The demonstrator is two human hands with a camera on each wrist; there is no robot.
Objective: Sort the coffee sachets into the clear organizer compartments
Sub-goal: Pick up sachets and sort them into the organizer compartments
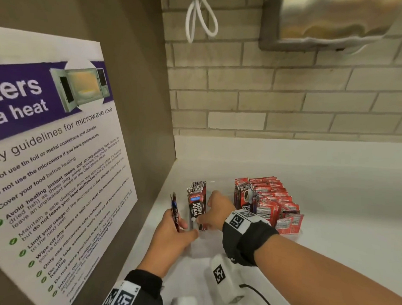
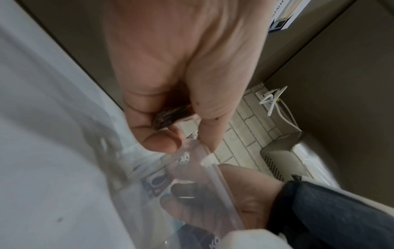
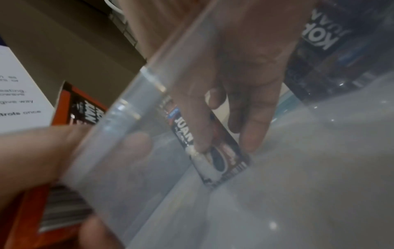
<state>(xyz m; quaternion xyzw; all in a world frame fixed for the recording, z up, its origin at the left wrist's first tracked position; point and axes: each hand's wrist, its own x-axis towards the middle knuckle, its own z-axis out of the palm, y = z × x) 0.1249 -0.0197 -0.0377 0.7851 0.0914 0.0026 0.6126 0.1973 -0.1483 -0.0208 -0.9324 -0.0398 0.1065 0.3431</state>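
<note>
The black sachet (image 1: 197,211) we were placing stood upright in the left compartment of the clear organizer (image 1: 213,183), its long axis vertical, against the row of black sachets (image 1: 196,189) already filed behind it. Our right hand (image 1: 212,212) was the nearer one, reaching in from the right with fingers (image 3: 198,134) pinching that sachet low on its face. Our left hand (image 1: 172,233) waited just outside the organizer's left wall, gripping a thin bundle of spare sachets (image 1: 175,212) on edge, so the next one would travel rightward over that wall. The red sachets (image 1: 269,200) filled the right compartment. Everything sat on the white table (image 1: 341,203), beside a wall poster (image 1: 59,147).
</note>
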